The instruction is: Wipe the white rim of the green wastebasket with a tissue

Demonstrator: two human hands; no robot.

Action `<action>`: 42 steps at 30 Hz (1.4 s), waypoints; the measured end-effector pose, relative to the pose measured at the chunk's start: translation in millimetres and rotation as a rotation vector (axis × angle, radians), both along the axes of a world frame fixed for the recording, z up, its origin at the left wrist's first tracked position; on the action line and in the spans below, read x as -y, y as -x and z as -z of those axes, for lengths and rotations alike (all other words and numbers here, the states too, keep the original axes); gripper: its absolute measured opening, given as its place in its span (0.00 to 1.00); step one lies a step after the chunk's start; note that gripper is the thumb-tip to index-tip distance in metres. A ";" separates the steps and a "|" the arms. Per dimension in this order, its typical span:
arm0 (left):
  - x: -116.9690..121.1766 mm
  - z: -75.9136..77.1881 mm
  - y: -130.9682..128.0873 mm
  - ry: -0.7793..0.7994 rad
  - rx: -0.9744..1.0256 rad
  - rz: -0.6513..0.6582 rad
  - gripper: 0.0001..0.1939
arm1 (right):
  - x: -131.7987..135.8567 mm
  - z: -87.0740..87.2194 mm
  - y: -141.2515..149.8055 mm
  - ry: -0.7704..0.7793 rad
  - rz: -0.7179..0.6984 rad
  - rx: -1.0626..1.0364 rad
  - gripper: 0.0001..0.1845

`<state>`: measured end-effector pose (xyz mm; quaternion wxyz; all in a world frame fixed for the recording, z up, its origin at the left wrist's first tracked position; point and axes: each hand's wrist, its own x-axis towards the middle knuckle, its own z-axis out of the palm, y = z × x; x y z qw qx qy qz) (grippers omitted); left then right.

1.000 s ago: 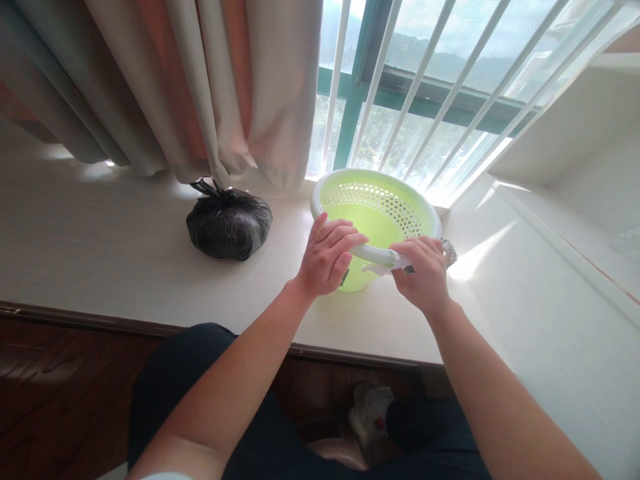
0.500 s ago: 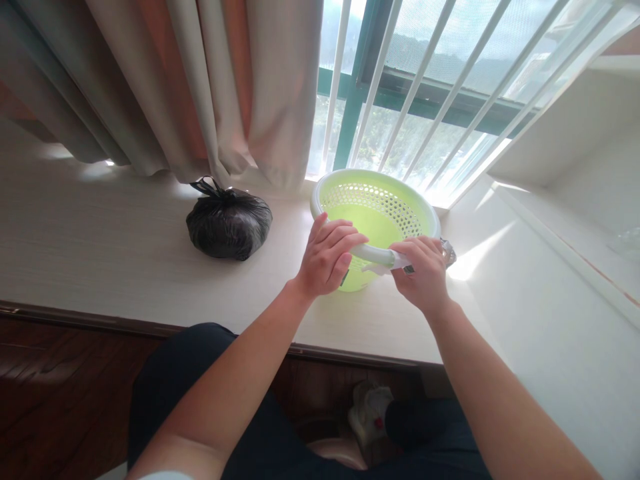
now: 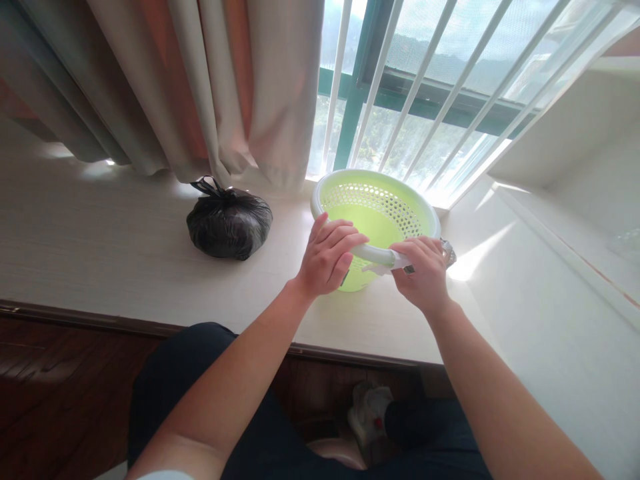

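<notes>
A light green plastic wastebasket (image 3: 367,223) stands upright by the window, with a pale rim and rows of holes round its upper wall. My left hand (image 3: 330,257) grips the near-left rim, fingers over the top. At the near-right rim my right hand (image 3: 423,273) is closed, pressing a thin white tissue (image 3: 379,269) against it; part of the tissue hangs loose below the edge. A crinkled silvery thing (image 3: 449,252) shows just past the right hand, too hidden to name.
A knotted black plastic bag (image 3: 230,227), filled with something, sits on the pale ledge (image 3: 125,253) to the left. Curtains (image 3: 200,87) hang behind it. White bars (image 3: 425,87) cross the window, and a white wall (image 3: 550,280) bounds the right side.
</notes>
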<state>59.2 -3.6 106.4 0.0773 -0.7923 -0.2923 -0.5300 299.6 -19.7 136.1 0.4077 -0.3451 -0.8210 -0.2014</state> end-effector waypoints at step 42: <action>0.0 -1.2 0.1 -0.028 -0.020 -0.024 0.18 | 2.0 0.6 0.7 0.014 0.020 -0.007 0.09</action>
